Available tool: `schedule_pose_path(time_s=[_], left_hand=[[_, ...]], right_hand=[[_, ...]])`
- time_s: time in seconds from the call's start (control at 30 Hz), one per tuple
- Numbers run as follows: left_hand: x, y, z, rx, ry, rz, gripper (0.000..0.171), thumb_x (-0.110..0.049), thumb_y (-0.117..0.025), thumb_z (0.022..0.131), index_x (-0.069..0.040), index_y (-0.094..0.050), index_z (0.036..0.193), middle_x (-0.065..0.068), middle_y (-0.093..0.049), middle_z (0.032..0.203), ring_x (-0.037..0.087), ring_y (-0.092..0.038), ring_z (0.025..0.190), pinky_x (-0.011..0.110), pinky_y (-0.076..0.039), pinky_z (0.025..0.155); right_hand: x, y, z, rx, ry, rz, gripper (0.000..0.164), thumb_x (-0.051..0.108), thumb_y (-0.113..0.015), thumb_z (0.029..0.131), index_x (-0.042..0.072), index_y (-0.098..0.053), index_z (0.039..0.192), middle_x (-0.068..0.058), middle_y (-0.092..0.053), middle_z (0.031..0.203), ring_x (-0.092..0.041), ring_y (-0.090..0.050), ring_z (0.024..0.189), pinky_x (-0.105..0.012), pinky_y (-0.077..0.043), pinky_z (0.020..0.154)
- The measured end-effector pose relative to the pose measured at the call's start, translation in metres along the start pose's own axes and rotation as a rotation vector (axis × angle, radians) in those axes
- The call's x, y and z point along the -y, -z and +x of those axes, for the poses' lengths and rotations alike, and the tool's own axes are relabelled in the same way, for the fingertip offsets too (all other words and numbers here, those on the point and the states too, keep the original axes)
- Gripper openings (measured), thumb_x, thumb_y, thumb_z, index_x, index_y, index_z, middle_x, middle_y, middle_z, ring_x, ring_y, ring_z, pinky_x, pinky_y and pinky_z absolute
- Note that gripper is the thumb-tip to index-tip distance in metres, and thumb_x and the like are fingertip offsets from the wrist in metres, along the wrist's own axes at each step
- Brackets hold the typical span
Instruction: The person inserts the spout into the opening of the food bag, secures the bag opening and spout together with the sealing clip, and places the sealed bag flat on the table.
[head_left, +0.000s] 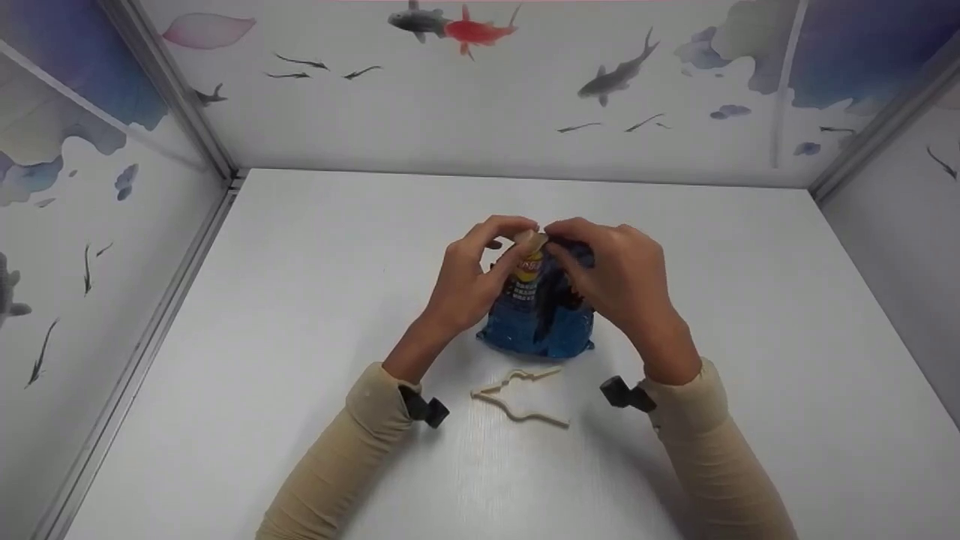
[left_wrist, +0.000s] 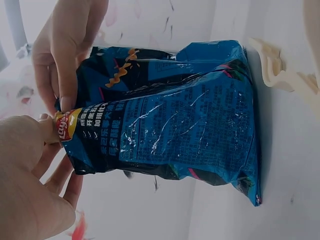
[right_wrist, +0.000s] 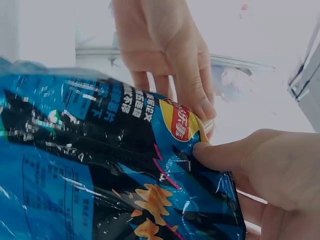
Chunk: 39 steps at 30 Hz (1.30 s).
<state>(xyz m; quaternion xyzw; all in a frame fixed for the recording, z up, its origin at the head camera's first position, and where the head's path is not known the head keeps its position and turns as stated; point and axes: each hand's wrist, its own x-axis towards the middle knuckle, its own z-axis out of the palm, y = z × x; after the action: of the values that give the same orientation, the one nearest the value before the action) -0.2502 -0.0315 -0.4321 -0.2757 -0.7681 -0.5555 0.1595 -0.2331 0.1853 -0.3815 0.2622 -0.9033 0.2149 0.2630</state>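
A blue and black crisp packet (head_left: 517, 334) with a Lay's logo stands upright on the table, its top edge gathered up high. My left hand (head_left: 472, 281) pinches that top edge between thumb and fingers, beside the red and yellow logo. Close by on the right, my right hand (head_left: 619, 274) grips the same edge, thumb on the near face in the right wrist view. The fingertips of both hands almost meet. Whether the packet's top is torn cannot be told. In front of the packet lies a V-shaped cream plastic piece (head_left: 514, 412), its two arms spread; neither hand touches it.
The white table (head_left: 300, 300) is bounded at the back by a panel (head_left: 525, 142) printed with fish, and similar panels rise at the left and right. Black camera mounts (head_left: 427, 409) sit on both wrists, above the table at either side of the cream piece.
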Motion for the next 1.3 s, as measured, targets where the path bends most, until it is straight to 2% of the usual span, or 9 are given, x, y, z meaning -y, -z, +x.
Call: schedule_pose_path(time_s=[0.1, 0.23, 0.37, 0.67, 0.9, 1.03, 1.23, 1.3], left_hand=[[0.000, 0.000, 0.000, 0.000, -0.020, -0.003, 0.030, -0.033, -0.062, 0.112, -0.020, -0.070, 0.138, -0.005, -0.074, 0.131, 0.007, -0.066, 0.121, 0.046, -0.055, 0.105], [0.001, 0.001, 0.000, 0.008, -0.034, -0.001, 0.030, -0.033, -0.061, 0.112, -0.019, -0.070, 0.138, -0.005, -0.074, 0.133, 0.005, -0.066, 0.123, 0.045, -0.055, 0.105], [0.001, 0.001, 0.000, 0.008, -0.038, 0.008, 0.031, -0.033, -0.062, 0.112, -0.019, -0.070, 0.139, -0.005, -0.075, 0.133, 0.007, -0.067, 0.123, 0.040, -0.055, 0.105], [-0.001, 0.000, -0.002, -0.001, -0.033, 0.034, 0.033, -0.032, -0.064, 0.111, -0.020, -0.070, 0.142, -0.006, -0.075, 0.133, 0.006, -0.067, 0.123, 0.033, -0.055, 0.105], [-0.002, 0.000, -0.002, 0.006, -0.036, 0.053, 0.039, -0.032, -0.063, 0.112, -0.017, -0.066, 0.148, -0.005, -0.073, 0.142, 0.007, -0.066, 0.126, 0.036, -0.056, 0.107], [-0.004, 0.003, -0.004, -0.021, -0.019, 0.084, 0.043, -0.034, -0.062, 0.112, -0.017, -0.063, 0.151, -0.004, -0.071, 0.145, 0.011, -0.064, 0.129, 0.035, -0.054, 0.110], [-0.008, 0.013, -0.008, -0.075, -0.017, 0.125, 0.040, -0.033, -0.065, 0.110, -0.017, -0.065, 0.147, -0.002, -0.068, 0.146, 0.020, -0.060, 0.133, 0.040, -0.053, 0.111], [-0.009, 0.017, -0.011, -0.085, -0.018, 0.137, 0.039, -0.033, -0.066, 0.110, -0.018, -0.066, 0.146, -0.002, -0.069, 0.144, 0.020, -0.060, 0.133, 0.040, -0.053, 0.111]], right_hand=[[0.000, 0.000, 0.000, 0.003, 0.019, -0.003, 0.023, 0.024, -0.079, 0.102, 0.016, -0.080, 0.123, -0.007, -0.085, 0.105, -0.029, -0.080, 0.085, -0.047, -0.064, 0.076], [-0.002, 0.000, 0.000, 0.022, 0.000, 0.106, 0.023, 0.019, -0.079, 0.101, 0.015, -0.080, 0.124, -0.007, -0.084, 0.111, -0.026, -0.081, 0.097, -0.047, -0.066, 0.086], [-0.004, 0.001, 0.001, 0.029, -0.021, 0.174, 0.024, 0.017, -0.079, 0.101, 0.014, -0.080, 0.125, -0.007, -0.084, 0.115, -0.026, -0.081, 0.103, -0.047, -0.066, 0.089], [-0.003, 0.002, 0.002, 0.035, -0.053, 0.187, 0.022, 0.017, -0.080, 0.100, 0.012, -0.082, 0.122, -0.008, -0.084, 0.113, -0.026, -0.082, 0.103, -0.047, -0.067, 0.089], [-0.005, 0.003, 0.002, 0.039, -0.075, 0.202, 0.021, 0.017, -0.080, 0.100, 0.012, -0.083, 0.120, -0.008, -0.084, 0.113, -0.025, -0.082, 0.104, -0.047, -0.067, 0.090], [-0.006, 0.004, 0.002, 0.041, -0.087, 0.214, 0.021, 0.017, -0.081, 0.100, 0.012, -0.083, 0.120, -0.008, -0.084, 0.113, -0.024, -0.082, 0.105, -0.046, -0.066, 0.091], [-0.006, 0.004, 0.002, 0.041, -0.095, 0.222, 0.021, 0.017, -0.081, 0.099, 0.012, -0.083, 0.120, -0.007, -0.084, 0.113, -0.024, -0.081, 0.106, -0.046, -0.066, 0.092], [-0.005, 0.004, 0.002, 0.045, -0.095, 0.227, 0.021, 0.017, -0.081, 0.099, 0.012, -0.083, 0.120, -0.008, -0.084, 0.113, -0.024, -0.081, 0.106, -0.046, -0.066, 0.092]])
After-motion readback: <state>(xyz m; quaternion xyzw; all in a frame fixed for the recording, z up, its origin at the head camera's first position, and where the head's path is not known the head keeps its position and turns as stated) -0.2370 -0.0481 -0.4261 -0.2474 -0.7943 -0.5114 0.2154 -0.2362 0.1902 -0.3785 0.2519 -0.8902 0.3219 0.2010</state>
